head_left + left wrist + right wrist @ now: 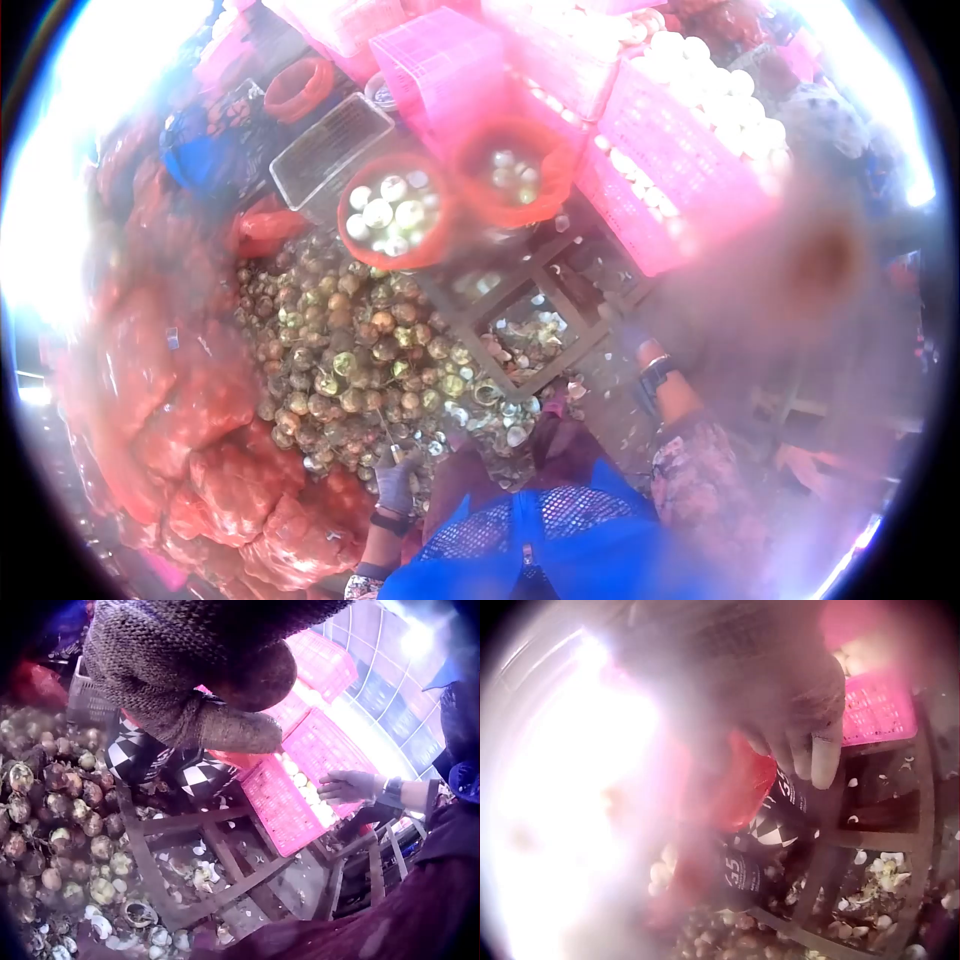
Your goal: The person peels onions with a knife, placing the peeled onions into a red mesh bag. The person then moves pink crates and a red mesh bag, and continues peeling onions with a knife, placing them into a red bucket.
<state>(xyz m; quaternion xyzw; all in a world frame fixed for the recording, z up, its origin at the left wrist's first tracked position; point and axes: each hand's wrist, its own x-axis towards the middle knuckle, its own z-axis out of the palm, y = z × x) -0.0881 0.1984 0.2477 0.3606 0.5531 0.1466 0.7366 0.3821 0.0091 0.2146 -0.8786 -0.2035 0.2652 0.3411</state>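
Observation:
My gloved left hand (395,485) is low over the near edge of a heap of brown-skinned, onion-like bulbs (340,330). It grips a small knife (396,455), whose thin blade points away from me; in the left wrist view the curled fingers (240,731) fill the top and hide the knife. My gloved right hand (349,786) is out to the right with its fingers straight, overlapping a pink crate (281,825) that holds white peeled bulbs (298,780). The right wrist view shows its fingers (826,761) hanging loosely, nothing between them.
Two red-lined buckets (395,258) with white bulbs stand beyond the heap. A wooden frame (545,375) lies on the floor, with peelings (530,335) inside it. Red sacks (200,400) bulge along the left, and stacked pink crates (440,70) rise at the back. Other people sit opposite.

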